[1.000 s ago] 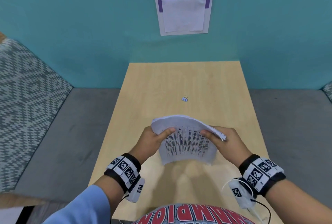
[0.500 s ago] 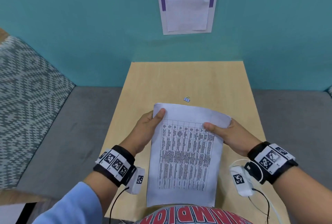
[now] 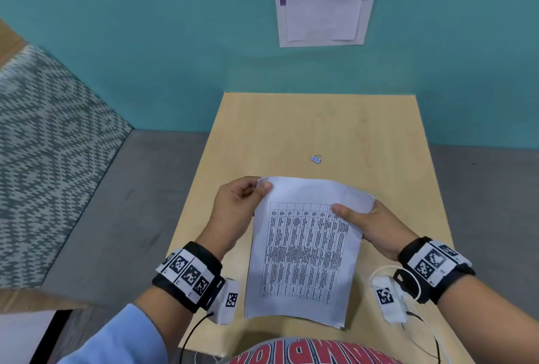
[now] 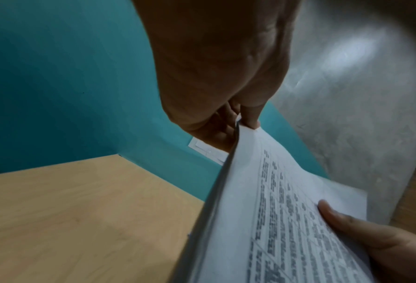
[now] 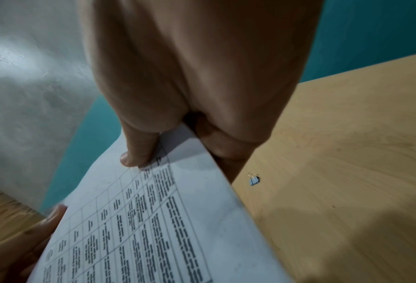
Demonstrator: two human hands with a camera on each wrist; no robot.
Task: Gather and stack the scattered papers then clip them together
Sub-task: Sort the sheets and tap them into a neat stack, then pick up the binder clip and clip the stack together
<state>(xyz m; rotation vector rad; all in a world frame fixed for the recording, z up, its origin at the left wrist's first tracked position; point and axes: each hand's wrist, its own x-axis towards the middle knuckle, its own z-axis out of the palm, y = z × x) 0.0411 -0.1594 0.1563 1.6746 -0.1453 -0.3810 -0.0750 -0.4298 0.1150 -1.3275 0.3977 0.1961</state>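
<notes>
Holding the papers (image 3: 306,250) upright w/ both hands: left hand (image 3: 236,212) pinches the top-left corner, right hand (image 3: 376,229) grips the right edge, thumb on the print. Vs. 1 s ago the bent stack has straightened, so squaring looks done, clipping next. One stack, one binder clip (image 3: 316,158) on the table (image 3: 379,136) just beyond the fingertips.

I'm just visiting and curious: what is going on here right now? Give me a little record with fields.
Held item: stack of printed papers, top sheet showing a table
Left hand: pinches the stack's top left corner
Right hand: grips the stack's right edge, thumb on top
Clip: small binder clip lying on the wooden table, beyond the stack, untouched
Progress: papers gathered, not yet clipped
</notes>
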